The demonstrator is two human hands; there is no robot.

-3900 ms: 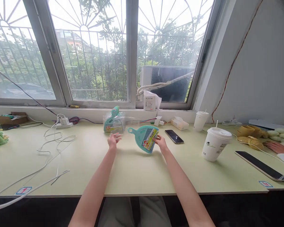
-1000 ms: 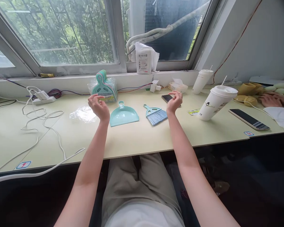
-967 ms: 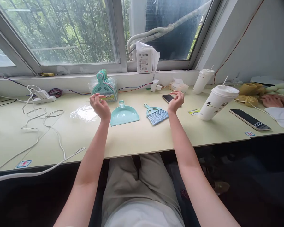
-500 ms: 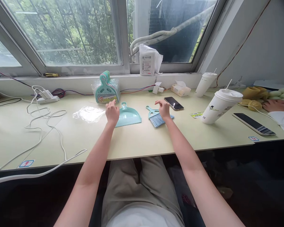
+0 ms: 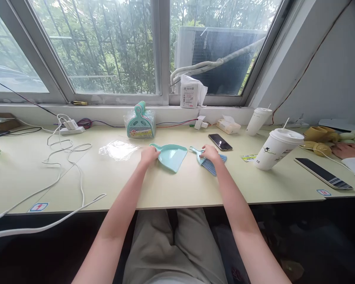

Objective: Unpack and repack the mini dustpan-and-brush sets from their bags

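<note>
Near the middle of the table, my left hand is closed on the handle side of a mint-green dustpan, whose wide edge points right. My right hand grips a small hand brush around its mint-green upper part, with the blue bristles lying toward the lower right. A short gap separates the dustpan from the brush. Behind my left hand stands a plastic-wrapped stack of dustpan-and-brush sets. Clear plastic wrapping lies to the left of the dustpan.
White cables sprawl over the left side. At the right are a phone, a large paper cup, a smaller cup, a tissue pack and another phone. Another person's hand rests at the far right.
My left hand has taken hold of the dustpan, which has turned so its wide edge faces right. My right hand has closed on the brush. The camera view has tilted up slightly.
</note>
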